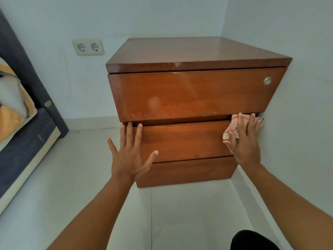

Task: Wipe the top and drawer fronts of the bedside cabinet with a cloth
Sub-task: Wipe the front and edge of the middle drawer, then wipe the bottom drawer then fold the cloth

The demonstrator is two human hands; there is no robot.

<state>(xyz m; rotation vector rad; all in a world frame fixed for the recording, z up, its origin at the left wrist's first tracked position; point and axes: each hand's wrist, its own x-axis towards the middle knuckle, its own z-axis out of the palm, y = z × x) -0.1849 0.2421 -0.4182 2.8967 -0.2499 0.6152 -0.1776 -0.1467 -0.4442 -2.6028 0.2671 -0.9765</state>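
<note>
A brown wooden bedside cabinet stands in the room's corner, with a bare glossy top and three stacked drawer fronts. My right hand presses a white cloth with orange stripes flat against the right end of the middle drawer front. My left hand lies open with fingers spread on that drawer's left end, fingertips at its upper edge. The top drawer front shows a damp smear along its lower part and a round metal lock at its upper right.
White walls close in behind and right of the cabinet. A double wall socket sits to its left. A bed with a dark blue frame and orange-white bedding fills the left edge. Pale floor tiles lie in front; a dark knee shows at the bottom.
</note>
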